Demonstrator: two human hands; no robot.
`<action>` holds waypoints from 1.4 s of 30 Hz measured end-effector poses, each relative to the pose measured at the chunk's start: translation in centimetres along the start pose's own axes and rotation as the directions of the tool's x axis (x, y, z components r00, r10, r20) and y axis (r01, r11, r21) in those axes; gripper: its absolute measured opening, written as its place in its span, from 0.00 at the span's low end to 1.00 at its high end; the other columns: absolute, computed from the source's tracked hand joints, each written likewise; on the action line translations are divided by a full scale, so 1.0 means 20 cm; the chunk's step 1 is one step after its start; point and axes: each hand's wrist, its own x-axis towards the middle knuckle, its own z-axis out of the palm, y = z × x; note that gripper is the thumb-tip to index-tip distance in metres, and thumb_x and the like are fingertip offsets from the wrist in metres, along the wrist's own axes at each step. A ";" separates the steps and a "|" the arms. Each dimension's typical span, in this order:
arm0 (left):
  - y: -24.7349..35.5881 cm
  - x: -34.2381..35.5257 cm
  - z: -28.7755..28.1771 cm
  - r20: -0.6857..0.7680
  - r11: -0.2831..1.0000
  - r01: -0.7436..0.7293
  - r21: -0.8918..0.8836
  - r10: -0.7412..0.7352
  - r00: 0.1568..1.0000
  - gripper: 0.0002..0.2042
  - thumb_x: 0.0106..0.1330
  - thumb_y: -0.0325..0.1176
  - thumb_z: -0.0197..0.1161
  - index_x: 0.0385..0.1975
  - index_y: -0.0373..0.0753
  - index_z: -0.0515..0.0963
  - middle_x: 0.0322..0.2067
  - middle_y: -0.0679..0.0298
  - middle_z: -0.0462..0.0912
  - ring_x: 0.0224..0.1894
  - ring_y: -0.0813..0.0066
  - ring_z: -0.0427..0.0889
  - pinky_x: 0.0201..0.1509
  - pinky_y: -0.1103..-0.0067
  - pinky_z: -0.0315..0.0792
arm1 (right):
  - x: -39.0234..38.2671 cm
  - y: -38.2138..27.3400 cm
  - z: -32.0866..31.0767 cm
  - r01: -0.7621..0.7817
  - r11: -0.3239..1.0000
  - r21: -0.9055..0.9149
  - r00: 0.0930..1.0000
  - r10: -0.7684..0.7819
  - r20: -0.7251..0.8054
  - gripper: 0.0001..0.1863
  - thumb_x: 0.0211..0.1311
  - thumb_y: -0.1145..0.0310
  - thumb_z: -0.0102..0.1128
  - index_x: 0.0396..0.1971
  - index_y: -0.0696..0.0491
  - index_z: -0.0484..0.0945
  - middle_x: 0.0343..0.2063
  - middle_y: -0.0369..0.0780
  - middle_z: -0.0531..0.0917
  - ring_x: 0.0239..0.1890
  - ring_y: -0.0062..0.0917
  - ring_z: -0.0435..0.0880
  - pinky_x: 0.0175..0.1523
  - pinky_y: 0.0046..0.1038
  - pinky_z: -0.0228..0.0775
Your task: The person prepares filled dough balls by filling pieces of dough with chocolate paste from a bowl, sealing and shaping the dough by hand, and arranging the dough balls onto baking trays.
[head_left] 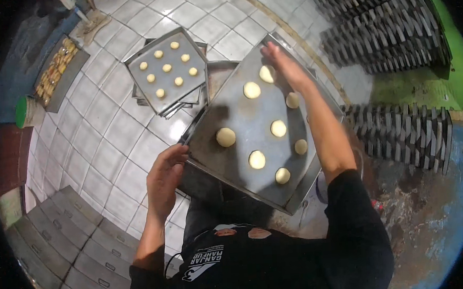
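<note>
My left hand [163,175] has its fingers curled at the left edge of a large metal tray [248,122]. The tray carries several pale, round dough pieces [226,137] and lies over other trays. My right hand [285,67], fingers stretched out, reaches to the tray's upper right rim beside a dough piece; whether it presses on the rim is unclear. Beyond it, on the tiled floor, stands a stack of smaller trays [184,62], the top one holding several similar dough rounds [167,68].
Stacks of dark slotted metal items [381,34] line the right side. A long tray of golden pieces [55,73] and a green container [28,112] are at the upper left. Grey lidded boxes [62,239] fill the lower left. A yellowish strip [282,19] crosses the tiles.
</note>
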 end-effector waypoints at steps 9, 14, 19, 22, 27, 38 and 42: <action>0.02 -0.13 0.16 0.127 0.997 -0.080 0.007 0.079 0.989 0.19 0.73 0.31 0.59 0.61 0.32 0.74 0.56 0.58 0.80 0.54 0.75 0.78 0.60 0.78 0.70 | -0.48 0.13 0.36 0.289 0.763 -0.579 0.942 -0.333 0.031 0.21 0.60 0.59 0.69 0.48 0.56 0.79 0.50 0.49 0.79 0.55 0.45 0.77 0.61 0.42 0.69; -0.10 -0.28 0.11 0.054 0.996 -0.073 0.050 0.071 0.996 0.17 0.73 0.30 0.60 0.59 0.33 0.76 0.52 0.61 0.83 0.52 0.75 0.80 0.58 0.77 0.72 | -0.62 0.12 0.46 0.374 0.527 -0.763 0.855 -0.515 0.064 0.21 0.67 0.60 0.63 0.51 0.60 0.76 0.56 0.55 0.76 0.59 0.54 0.74 0.65 0.47 0.64; -0.13 -0.37 0.06 0.055 0.977 -0.094 0.191 0.085 0.995 0.15 0.72 0.30 0.61 0.57 0.35 0.78 0.48 0.62 0.84 0.49 0.75 0.82 0.55 0.79 0.73 | -0.51 0.33 0.50 0.326 0.667 -0.670 0.892 -0.451 -0.014 0.29 0.70 0.59 0.59 0.63 0.63 0.68 0.68 0.58 0.65 0.72 0.54 0.62 0.76 0.47 0.51; -0.08 -0.35 0.09 0.072 0.924 -0.198 0.327 0.184 0.980 0.14 0.71 0.29 0.61 0.54 0.34 0.79 0.46 0.60 0.84 0.48 0.73 0.82 0.54 0.79 0.73 | -0.52 0.30 0.56 0.358 0.579 -0.733 0.869 -0.493 0.035 0.33 0.76 0.53 0.48 0.70 0.63 0.63 0.73 0.58 0.58 0.76 0.51 0.55 0.79 0.46 0.44; -0.08 -0.30 0.19 0.107 0.886 -0.231 0.402 0.205 0.973 0.16 0.70 0.29 0.61 0.56 0.34 0.78 0.51 0.56 0.83 0.52 0.66 0.83 0.55 0.73 0.76 | -0.46 0.01 0.37 -0.063 0.998 0.014 0.978 0.059 0.198 0.46 0.76 0.34 0.30 0.75 0.59 0.54 0.78 0.49 0.48 0.80 0.43 0.46 0.80 0.42 0.36; -0.36 0.50 0.08 0.071 0.455 -0.045 0.890 -0.040 0.997 0.26 0.73 0.51 0.56 0.51 0.30 0.80 0.48 0.41 0.84 0.51 0.47 0.83 0.56 0.62 0.74 | -2.07 0.16 0.02 -0.241 0.899 -0.366 0.750 -0.067 -0.658 0.40 0.71 0.56 0.58 0.74 0.62 0.55 0.72 0.57 0.59 0.75 0.48 0.58 0.76 0.41 0.51; -0.46 0.23 0.14 0.083 0.586 -0.129 0.800 0.104 0.991 0.23 0.71 0.47 0.58 0.39 0.27 0.82 0.33 0.39 0.84 0.38 0.48 0.85 0.46 0.60 0.75 | -2.47 0.56 0.16 -0.326 0.941 -0.087 0.698 0.177 -0.693 0.39 0.72 0.59 0.55 0.74 0.64 0.52 0.71 0.57 0.60 0.74 0.47 0.59 0.76 0.40 0.50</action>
